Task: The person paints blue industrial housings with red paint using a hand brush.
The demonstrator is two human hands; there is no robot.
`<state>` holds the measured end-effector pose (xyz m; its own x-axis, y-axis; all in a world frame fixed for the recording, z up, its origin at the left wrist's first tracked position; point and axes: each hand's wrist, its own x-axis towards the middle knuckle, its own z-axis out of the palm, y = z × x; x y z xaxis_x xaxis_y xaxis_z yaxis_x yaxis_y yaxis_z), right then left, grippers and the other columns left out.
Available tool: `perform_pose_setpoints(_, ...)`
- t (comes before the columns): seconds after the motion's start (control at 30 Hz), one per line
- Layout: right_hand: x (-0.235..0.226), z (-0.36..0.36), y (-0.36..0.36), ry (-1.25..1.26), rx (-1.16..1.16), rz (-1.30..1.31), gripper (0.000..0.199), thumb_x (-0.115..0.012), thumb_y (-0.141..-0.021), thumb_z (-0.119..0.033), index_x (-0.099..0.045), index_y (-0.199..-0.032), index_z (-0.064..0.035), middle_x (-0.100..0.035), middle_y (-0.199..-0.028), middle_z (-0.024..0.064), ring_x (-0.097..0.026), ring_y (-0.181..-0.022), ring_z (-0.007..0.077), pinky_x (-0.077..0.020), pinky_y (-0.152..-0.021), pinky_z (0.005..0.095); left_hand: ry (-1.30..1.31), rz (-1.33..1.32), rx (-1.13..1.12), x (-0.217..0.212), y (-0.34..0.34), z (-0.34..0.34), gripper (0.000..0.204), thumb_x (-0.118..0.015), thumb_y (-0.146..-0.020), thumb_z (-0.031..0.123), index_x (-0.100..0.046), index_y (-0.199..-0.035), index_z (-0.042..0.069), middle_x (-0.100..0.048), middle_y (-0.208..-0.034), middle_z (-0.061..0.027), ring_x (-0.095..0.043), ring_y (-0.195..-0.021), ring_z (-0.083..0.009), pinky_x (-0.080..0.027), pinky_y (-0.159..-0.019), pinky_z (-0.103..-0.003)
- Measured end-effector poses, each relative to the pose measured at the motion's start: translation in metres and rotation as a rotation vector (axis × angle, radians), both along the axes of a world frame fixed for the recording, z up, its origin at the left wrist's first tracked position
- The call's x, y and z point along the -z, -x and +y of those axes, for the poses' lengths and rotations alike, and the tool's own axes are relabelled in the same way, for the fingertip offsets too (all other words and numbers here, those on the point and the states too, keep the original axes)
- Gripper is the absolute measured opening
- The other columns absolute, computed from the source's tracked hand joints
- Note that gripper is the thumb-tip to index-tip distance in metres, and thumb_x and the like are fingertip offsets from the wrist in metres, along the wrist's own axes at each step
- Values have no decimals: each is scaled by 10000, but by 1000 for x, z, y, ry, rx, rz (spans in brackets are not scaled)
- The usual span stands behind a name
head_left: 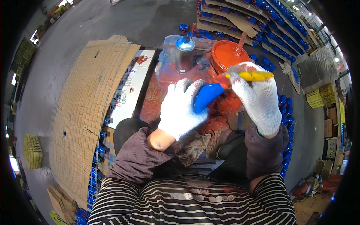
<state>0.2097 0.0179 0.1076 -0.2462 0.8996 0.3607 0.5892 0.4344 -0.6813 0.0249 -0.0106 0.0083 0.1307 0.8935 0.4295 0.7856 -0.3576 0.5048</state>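
In a white knit glove, my left hand [182,108] is closed around a glossy blue fitting [208,96] whose far end shows red. My right hand [258,99], gloved too and stained red at the fingers, grips a yellow-handled paintbrush [257,76]. The brush's tip points left, close to the blue fitting's red end; whether they touch I cannot tell. Just beyond both hands is a bucket of red paint [227,52] with a red-smeared stick [241,44] standing in it. To its left is a silver spray can [184,54] with a blue top.
The paint-stained work surface [152,99] lies between my knees. At left, cardboard and a wire mesh panel [80,112] cover rows of blue parts. Stacked cardboard layers of blue fittings [240,18] rise at the far right. More blue fittings [287,127] line my right side. Yellow crates [33,152] stand farther off.
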Motion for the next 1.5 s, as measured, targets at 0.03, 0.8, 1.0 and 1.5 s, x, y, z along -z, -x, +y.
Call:
perform_pose_setpoints(0.03,0,-1,0,-85,5,-58,142,-649,-769,-93,-653,-881,-5,-643,-739,101,-634,-678,164,-480,-636,277,25,-139,35,0,2,2,651,-761,-613,225,-562,-1226,128,-551,-1081,-133,-546,-985,-346,-482,-835,-413)
perform_pose_setpoints(0.8,20,37,-52,211,-71,780,203,-600,-830,-48,-628,-1017,27,-607,-755,52,-541,-647,104,-425,-609,222,1053,-2000,746,30,-4,12,619,-359,-940,563,-411,-1374,127,-543,-1280,-168,-557,-1110,-425,-520,-830,-574)
perform_pose_setpoints(1.0,18,39,-49,177,17,802,205,-613,-838,-56,-624,-1028,19,-617,-777,24,-540,-661,72,-424,-613,200,849,-2151,739,8,11,9,633,-418,-912,566,-437,-1351,110,-557,-1289,-83,-555,-1160,-271,-472,-965,-382)
perform_pose_setpoints(1.5,45,34,-10,-376,53,-319,100,-689,-800,-159,-682,-863,-81,-573,-658,96,-587,-606,282,-442,-521,398,92,-60,92,7,-5,-4,677,-803,-575,306,-579,-1197,159,-536,-1142,-137,-564,-1034,-343,-486,-869,-405)
